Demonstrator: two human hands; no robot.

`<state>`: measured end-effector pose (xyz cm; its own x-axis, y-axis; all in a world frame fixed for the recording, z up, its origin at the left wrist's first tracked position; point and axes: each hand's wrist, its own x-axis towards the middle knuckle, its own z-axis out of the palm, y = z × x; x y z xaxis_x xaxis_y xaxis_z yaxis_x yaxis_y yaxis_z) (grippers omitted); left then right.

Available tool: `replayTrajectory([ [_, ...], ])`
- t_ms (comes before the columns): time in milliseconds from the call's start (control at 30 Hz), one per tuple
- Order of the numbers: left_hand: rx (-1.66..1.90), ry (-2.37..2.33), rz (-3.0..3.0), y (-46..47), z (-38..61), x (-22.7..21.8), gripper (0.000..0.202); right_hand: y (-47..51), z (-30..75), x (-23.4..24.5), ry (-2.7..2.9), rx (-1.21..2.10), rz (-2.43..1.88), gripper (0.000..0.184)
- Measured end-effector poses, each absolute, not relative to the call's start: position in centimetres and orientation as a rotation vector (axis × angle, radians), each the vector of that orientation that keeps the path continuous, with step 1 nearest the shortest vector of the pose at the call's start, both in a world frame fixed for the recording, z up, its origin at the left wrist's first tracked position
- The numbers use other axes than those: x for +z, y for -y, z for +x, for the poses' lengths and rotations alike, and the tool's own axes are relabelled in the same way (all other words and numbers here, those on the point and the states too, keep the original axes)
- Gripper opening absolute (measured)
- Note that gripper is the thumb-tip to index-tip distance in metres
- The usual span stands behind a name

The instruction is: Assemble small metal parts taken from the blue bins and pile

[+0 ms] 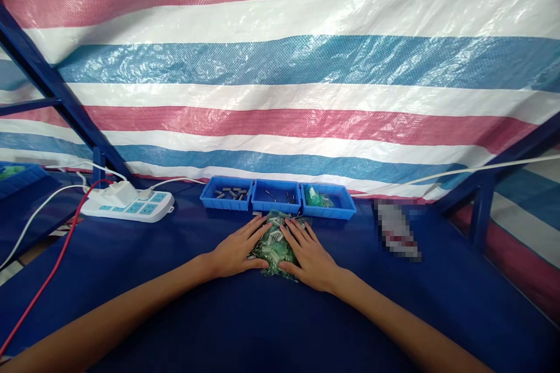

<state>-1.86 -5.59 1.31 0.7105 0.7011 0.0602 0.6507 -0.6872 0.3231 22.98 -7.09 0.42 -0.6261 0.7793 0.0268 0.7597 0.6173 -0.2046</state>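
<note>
A pile of small green and white parts (275,240) lies on the dark blue table cloth (184,297) just in front of three blue trays. My left hand (236,252) rests flat against the pile's left side, fingers stretched out. My right hand (308,256) lies flat against its right side, fingers spread over the parts. Both hands cup the pile between them and hold nothing. The left tray (226,192) holds several grey parts, the middle tray (276,195) a few thin dark pins, the right tray (327,198) green parts.
A white power strip (129,205) with a plug and white cables sits at the back left; a red wire (52,268) runs across the left of the table. A blurred white object (397,236) lies at the right. A striped tarpaulin (280,70) hangs behind on blue frame bars.
</note>
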Motion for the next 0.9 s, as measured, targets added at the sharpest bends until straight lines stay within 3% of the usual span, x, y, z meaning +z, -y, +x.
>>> replayTrajectory([
  [500,0.299,-1.026,2.617,4.9,-1.7,2.0,0.092,7.3,23.3,1.6,2.721,0.353,-1.259,0.080],
  [733,0.292,-1.023,2.648,4.7,-1.8,1.8,0.093,6.7,23.5,2.0,2.329,0.208,-1.442,0.044],
  [900,0.311,-0.972,2.692,4.6,-1.7,2.1,0.090,4.6,23.2,2.0,2.349,0.101,-1.743,0.041],
])
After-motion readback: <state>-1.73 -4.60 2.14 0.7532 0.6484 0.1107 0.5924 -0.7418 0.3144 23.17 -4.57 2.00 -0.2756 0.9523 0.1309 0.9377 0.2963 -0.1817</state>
